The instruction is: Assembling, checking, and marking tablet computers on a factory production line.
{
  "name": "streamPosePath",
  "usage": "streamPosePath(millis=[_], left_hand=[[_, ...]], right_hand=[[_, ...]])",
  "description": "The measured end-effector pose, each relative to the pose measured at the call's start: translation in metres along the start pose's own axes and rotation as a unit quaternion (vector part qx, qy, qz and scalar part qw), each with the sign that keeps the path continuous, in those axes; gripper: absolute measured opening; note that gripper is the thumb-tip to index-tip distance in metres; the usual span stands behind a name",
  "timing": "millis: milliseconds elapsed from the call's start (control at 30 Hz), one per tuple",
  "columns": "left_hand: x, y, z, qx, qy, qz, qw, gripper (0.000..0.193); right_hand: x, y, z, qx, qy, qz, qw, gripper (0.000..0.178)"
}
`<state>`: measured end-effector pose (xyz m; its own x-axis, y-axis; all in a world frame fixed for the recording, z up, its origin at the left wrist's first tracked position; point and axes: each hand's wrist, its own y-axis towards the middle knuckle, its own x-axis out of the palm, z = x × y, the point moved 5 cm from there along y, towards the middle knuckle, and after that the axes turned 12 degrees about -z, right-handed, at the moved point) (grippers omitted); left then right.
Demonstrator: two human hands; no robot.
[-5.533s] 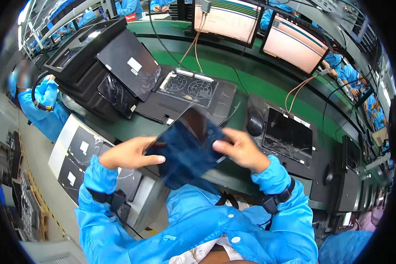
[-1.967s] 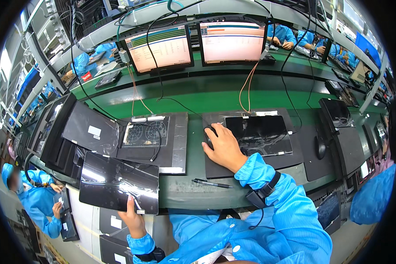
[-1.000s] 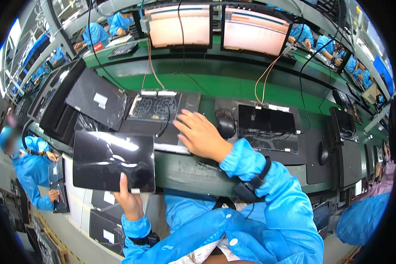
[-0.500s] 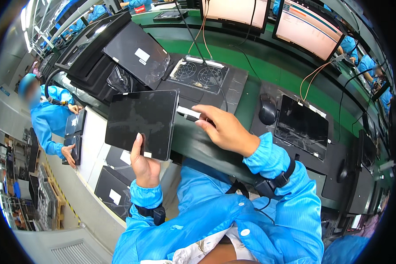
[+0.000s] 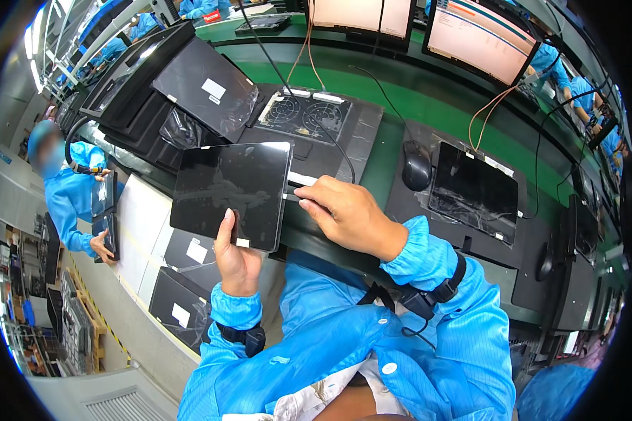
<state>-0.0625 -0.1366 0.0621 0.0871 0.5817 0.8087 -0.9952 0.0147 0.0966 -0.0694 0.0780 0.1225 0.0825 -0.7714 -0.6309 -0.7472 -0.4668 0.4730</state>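
My left hand (image 5: 237, 254) grips a dark, glossy tablet (image 5: 230, 193) by its lower edge, thumb across the screen and the other fingers hidden behind. The tablet is held up, screen toward me, with small white tabs on its rim. At its right edge my right hand (image 5: 354, 216) is closed in a pinch around a small, light-tipped cable plug (image 5: 290, 197). The plug's tip meets the tablet's side; whether it is seated I cannot tell. A black cable (image 5: 330, 133) comes down from above and passes behind my right hand.
Beyond the tablet lies a black fixture with two ringed circles (image 5: 309, 116). A second tablet (image 5: 474, 193) and a mouse (image 5: 417, 170) are on the right. Film-wrapped dark panels (image 5: 207, 88) lean at the back left. Monitors (image 5: 481, 38) stand behind; a co-worker (image 5: 67, 189) handles devices at left.
My right hand has moved slightly left and down, bringing the plug against the tablet's right edge. The tablet has shifted a little right. The co-worker's hands have moved slightly.
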Motion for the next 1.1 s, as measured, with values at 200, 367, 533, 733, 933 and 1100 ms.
streamPosePath(millis=[200, 367, 533, 733, 933, 1100], left_hand=[[-0.005, 0.006, -0.005, 0.001, 0.073, 0.001, 0.997, 0.025], [0.011, 0.032, -0.024, -0.01, 0.114, -0.044, 0.992, 0.027], [0.049, 0.087, -0.075, -0.067, 0.081, -0.075, 0.992, 0.019], [0.03, 0.145, -0.118, -0.208, 0.051, -0.086, 0.973, 0.02], [0.019, 0.118, -0.099, -0.425, -0.047, -0.057, 0.902, 0.054], [-0.031, 0.048, -0.024, -0.287, 0.162, -0.111, 0.938, 0.041]], right_hand=[[-0.007, -0.001, 0.002, -0.007, -0.01, -0.013, 1.0, 0.018], [-0.022, -0.003, 0.02, 0.013, -0.06, -0.039, 0.997, 0.023], [-0.037, 0.004, 0.009, -0.025, -0.243, 0.005, 0.97, 0.039], [-0.025, 0.013, 0.054, 0.008, -0.34, 0.002, 0.94, 0.04], [-0.014, 0.002, 0.079, 0.018, -0.347, -0.038, 0.937, 0.037], [-0.012, 0.016, 0.074, 0.032, -0.344, -0.047, 0.937, 0.037]])
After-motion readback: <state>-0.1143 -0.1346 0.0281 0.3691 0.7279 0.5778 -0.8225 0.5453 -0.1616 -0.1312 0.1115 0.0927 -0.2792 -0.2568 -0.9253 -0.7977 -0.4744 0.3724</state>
